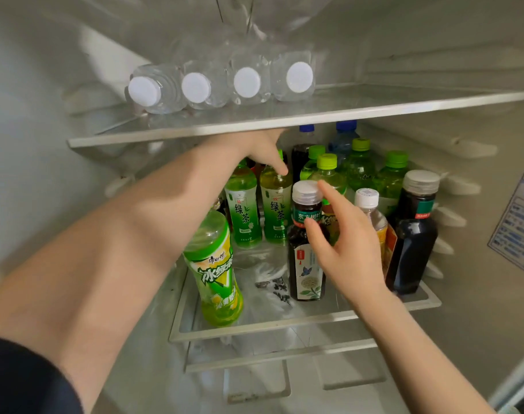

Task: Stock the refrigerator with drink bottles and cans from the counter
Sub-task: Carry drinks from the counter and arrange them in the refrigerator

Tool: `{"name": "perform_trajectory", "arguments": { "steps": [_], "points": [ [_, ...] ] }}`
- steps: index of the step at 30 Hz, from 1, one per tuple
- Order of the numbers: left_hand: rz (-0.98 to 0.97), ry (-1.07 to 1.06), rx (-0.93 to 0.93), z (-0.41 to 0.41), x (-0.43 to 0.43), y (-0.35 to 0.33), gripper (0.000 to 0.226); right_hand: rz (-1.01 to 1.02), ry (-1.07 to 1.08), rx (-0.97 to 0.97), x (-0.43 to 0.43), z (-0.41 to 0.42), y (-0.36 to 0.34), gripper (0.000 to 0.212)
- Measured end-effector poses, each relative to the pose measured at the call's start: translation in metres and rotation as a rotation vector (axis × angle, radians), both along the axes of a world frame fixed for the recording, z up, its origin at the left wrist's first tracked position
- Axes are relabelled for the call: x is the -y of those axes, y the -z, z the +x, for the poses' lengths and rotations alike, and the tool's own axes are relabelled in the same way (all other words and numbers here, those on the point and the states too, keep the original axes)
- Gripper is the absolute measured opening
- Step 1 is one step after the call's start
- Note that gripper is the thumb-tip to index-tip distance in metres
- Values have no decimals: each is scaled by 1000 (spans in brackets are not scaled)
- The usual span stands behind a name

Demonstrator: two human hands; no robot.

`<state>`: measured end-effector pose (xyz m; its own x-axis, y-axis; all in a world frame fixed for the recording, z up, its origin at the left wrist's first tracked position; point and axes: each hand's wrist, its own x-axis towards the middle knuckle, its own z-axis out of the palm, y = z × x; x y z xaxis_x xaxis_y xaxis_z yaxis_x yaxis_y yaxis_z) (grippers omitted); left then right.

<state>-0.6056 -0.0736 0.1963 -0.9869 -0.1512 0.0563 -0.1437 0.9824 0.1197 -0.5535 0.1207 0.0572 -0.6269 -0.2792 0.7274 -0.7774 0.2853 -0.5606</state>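
Green bottle (pixel 275 210), far back: my left hand (pixel 254 150) touches its neck by the thumb, grip unclear; my right hand (pixel 344 243) grips the dark bottle (pixel 305 264).

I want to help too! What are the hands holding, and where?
The left hand seems to grip the green tea bottle by its cap. The right hand touches the dark tea bottle at its neck; grip unclear.
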Motion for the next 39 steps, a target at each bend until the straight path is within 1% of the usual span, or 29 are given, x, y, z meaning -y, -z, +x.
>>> {"name": "perform_trajectory", "arguments": {
  "steps": [1, 3, 6, 11, 14, 18, 22, 26, 30, 39],
  "points": [
    [-59, 3, 35, -1, -2, 2, 96, -61, 7, -24, -2, 5, 4, 48],
    [-173, -26, 80, -6, -2, 8, 91, -172, 11, -51, -7, 13, 11, 42],
    [-242, -55, 75, -13, -2, 20, 84, -228, 6, -43, -13, 19, 16, 36],
    [-244, -33, 15, -17, -5, 31, 80, -269, 16, -27, -26, 15, 24, 27],
    [-212, -17, -9, -17, -5, 32, 79, -318, 6, -9, -31, 10, 27, 30],
    [-170, -8, -37, -19, -3, 33, 71, -335, 1, 19, -31, 8, 28, 30],
    [-154, -18, -26, -20, -2, 32, 76, -334, 1, 20, -30, 7, 26, 29],
    [-137, -27, -27, -22, -5, 32, 75, -337, 17, 22, -30, 4, 20, 20],
    [-144, -35, -7, -21, -5, 30, 74, -344, 37, -9, -32, 0, 11, 26],
    [-166, -43, 28, -18, -8, 27, 75, -333, 47, 19, -40, -6, 10, 23]
  ]
}}
